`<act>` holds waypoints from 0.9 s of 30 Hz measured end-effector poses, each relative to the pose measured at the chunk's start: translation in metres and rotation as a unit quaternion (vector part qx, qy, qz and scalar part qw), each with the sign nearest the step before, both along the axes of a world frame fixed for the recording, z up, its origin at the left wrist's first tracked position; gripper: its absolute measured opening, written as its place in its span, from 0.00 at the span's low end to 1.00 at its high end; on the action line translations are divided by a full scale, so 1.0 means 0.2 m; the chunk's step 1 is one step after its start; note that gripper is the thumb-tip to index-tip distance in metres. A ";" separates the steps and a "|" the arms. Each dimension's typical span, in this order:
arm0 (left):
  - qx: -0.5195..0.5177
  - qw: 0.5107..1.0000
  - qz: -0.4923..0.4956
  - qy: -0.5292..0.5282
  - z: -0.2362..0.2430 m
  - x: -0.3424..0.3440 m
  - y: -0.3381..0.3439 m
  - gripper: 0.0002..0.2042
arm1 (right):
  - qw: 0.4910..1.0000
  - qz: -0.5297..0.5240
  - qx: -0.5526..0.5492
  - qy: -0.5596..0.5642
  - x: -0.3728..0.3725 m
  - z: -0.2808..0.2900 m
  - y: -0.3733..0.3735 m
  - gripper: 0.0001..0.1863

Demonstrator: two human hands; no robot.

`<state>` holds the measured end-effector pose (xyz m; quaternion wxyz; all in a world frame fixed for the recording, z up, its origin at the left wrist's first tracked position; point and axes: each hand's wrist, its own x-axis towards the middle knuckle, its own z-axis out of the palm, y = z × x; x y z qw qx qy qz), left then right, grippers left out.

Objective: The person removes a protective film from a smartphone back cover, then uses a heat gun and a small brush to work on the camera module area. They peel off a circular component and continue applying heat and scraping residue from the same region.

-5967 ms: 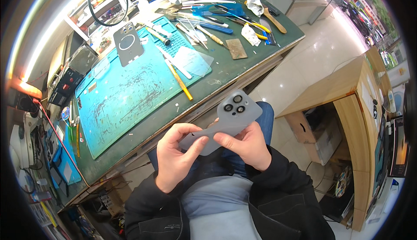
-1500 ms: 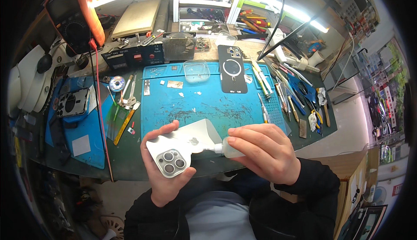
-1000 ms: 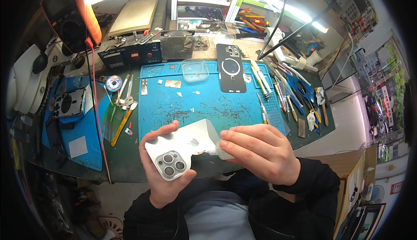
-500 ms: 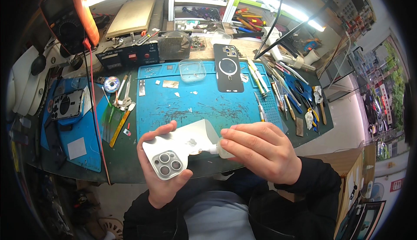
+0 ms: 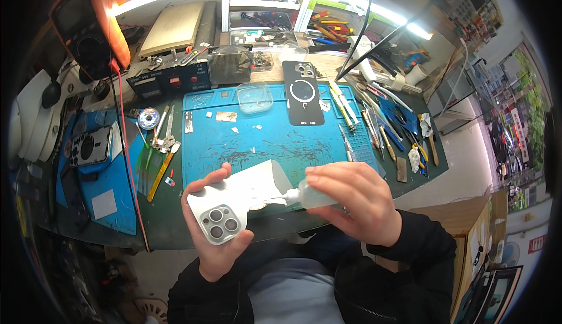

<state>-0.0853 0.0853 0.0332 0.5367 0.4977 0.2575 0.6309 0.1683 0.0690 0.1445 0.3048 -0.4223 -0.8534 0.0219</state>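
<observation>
My left hand grips a white phone by its edges, with the back and its three-lens camera block facing up. A pale, thin sheet stands up at the phone's far right end; whether it is a film or a loose panel I cannot tell. In my right hand is a translucent squeeze bottle, tipped sideways. Its white nozzle points left at the phone's back, near a bright, glossy patch. Glare hides detail there.
Beyond my hands a blue work mat carries a clear plastic box and a black phone back panel. Tweezers, pliers and brushes lie to the right. At left are a solder spool and an opened phone.
My right hand has turned and drawn the bottle slightly right, so more of its body shows. My left hand holds the phone much as before. The whole view has shifted a little.
</observation>
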 end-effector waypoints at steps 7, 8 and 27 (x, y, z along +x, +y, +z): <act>-0.031 0.999 0.024 -0.034 0.02 0.02 0.01 0.51 | 0.873 -0.033 -0.323 0.364 0.13 -0.13 -0.03 0.30; -0.039 0.998 0.033 -0.034 0.02 0.02 0.01 0.51 | 0.836 -0.041 -0.355 0.417 0.15 -0.14 -0.02 0.29; -0.108 0.976 0.190 -0.014 0.05 0.08 0.08 0.23 | 0.972 -0.003 -0.094 0.214 -0.07 -0.18 -0.09 0.30</act>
